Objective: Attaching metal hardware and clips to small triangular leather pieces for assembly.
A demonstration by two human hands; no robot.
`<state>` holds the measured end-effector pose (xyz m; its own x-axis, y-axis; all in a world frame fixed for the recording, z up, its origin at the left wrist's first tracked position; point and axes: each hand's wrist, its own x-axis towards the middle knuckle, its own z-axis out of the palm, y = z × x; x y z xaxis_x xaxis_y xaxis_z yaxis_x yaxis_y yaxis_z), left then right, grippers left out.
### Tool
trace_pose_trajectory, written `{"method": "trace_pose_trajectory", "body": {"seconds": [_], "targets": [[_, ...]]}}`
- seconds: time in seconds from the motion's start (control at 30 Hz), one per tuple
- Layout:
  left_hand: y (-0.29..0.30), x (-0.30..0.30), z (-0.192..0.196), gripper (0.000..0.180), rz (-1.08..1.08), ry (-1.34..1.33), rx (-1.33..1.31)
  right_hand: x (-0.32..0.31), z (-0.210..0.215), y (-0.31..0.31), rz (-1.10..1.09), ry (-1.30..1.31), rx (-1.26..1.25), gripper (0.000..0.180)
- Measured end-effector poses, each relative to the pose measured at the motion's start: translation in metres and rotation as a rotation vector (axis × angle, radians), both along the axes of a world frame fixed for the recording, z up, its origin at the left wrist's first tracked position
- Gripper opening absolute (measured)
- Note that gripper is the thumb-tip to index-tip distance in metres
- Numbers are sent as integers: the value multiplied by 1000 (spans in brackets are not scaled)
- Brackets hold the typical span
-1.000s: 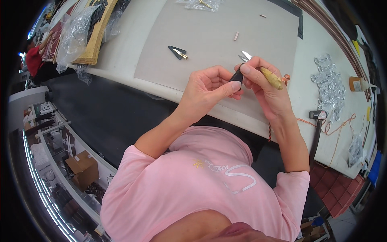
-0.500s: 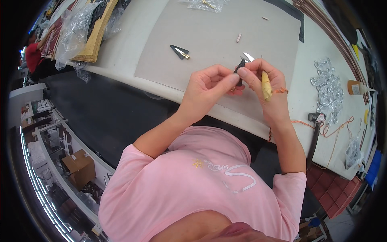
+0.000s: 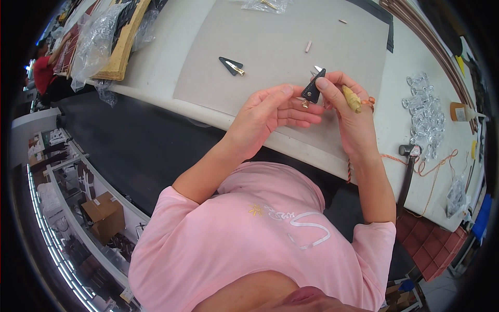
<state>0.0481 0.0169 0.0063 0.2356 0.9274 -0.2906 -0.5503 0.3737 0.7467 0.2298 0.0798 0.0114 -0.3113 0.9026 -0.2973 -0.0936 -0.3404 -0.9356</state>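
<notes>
A: What is held at this moment?

B: A small black triangular piece [image 3: 313, 89] is pinched above the bench [image 3: 156, 73], over the grey mat [image 3: 275, 47]. It is gripped between the thumb and forefinger of the right hand [image 3: 349, 112], and a wooden-handled tool [image 3: 351, 99] is kept in the same hand, its metal tip showing just above the piece. The fingers [image 3: 280, 99] of the left hand [image 3: 270, 112] are loosely curled and laid against the piece from the left; a small brass fitting [image 3: 304, 104] is seen at their tips.

A: What could go wrong from here?

B: The piece could be dropped, since two things are managed by one hand and only a fingertip pinch is given to the piece. The fitting is tiny and could be lost on the mat or past the bench edge. A fingertip could be nicked by the tool's tip, which is close to the left fingers.

A: What lies around?

B: A second black triangle [image 3: 231, 65] is left on the mat, well apart. A hammer [image 3: 408, 166] and clear plastic parts [image 3: 423, 112] are lying to the right.
</notes>
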Motion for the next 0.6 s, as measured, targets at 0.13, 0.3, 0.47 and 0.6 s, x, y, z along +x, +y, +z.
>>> {"method": "trace_pose_trajectory", "body": {"seconds": [0.13, 0.3, 0.47, 0.6], "targets": [[2, -1, -3, 40, -43, -47, -47, -3, 4, -3, 48, -17, 104, 13], [4, 4, 2, 42, -104, -40, -79, 0, 7, -4, 105, -81, 100, 11], [2, 0, -9, 30, -83, 413, 216, -2, 15, -3, 199, -109, 91, 12], [4, -2, -2, 17, 85, 285, 175, -5, 14, -8, 71, -103, 252, 14]]}}
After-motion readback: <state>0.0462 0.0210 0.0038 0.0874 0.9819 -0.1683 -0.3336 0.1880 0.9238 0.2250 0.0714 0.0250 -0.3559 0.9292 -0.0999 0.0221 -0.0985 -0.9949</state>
